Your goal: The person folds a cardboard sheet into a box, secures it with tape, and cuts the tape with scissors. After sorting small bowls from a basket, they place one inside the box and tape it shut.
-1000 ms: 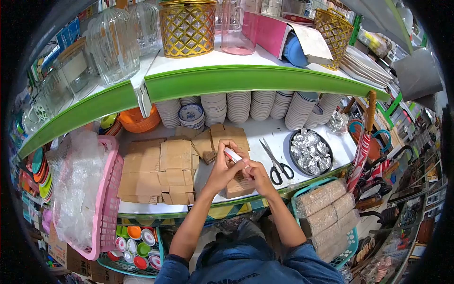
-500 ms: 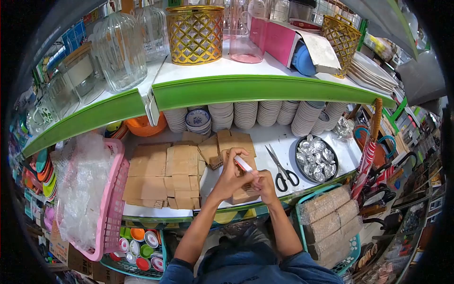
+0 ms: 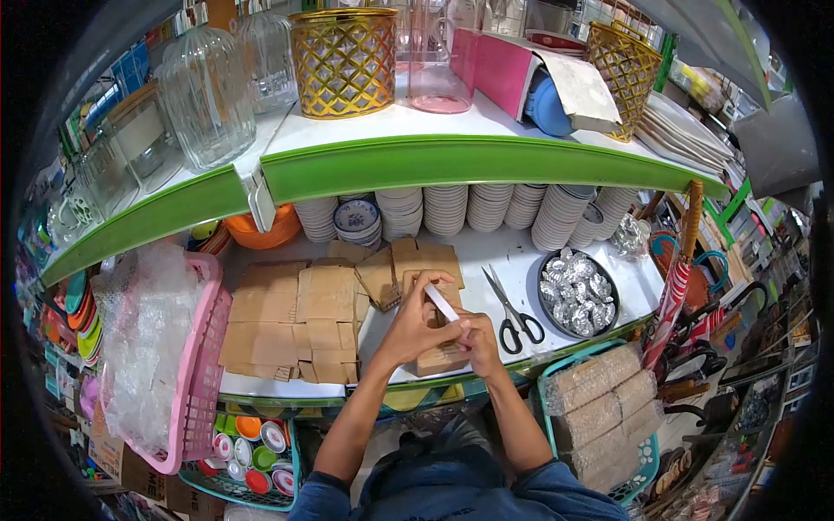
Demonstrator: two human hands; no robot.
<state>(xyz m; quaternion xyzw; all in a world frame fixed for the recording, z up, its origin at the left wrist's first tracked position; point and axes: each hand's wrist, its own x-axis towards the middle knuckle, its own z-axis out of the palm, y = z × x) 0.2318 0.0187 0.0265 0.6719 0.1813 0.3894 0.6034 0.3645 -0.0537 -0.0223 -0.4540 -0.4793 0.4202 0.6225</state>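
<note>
My left hand (image 3: pixel 415 328) grips a small white oblong box-like piece (image 3: pixel 442 303) between its fingers and thumb. At the lower end of that piece, my right hand (image 3: pixel 479 339) is closed with its fingertips pressed together; whether they hold the piece itself is hard to make out. Both hands are above a brown cardboard piece (image 3: pixel 439 360) on the white shelf. Black-handled scissors (image 3: pixel 513 314) lie partly open to the right of my hands. Flattened cardboard pieces (image 3: pixel 287 321) are laid out on the left.
A dark round pan (image 3: pixel 578 293) holds silvery foil-like pieces. Stacked bowls (image 3: pixel 446 210) line the back beneath a green-edged upper shelf (image 3: pixel 486 161). A pink basket (image 3: pixel 204 347) with bubble wrap stands left; a teal basket (image 3: pixel 645 460) holds wrapped brown packs at lower right.
The white piece has turned slightly in my fingers, so its red edge no longer shows. My hands remain close together, and the whole view has shifted a little.
</note>
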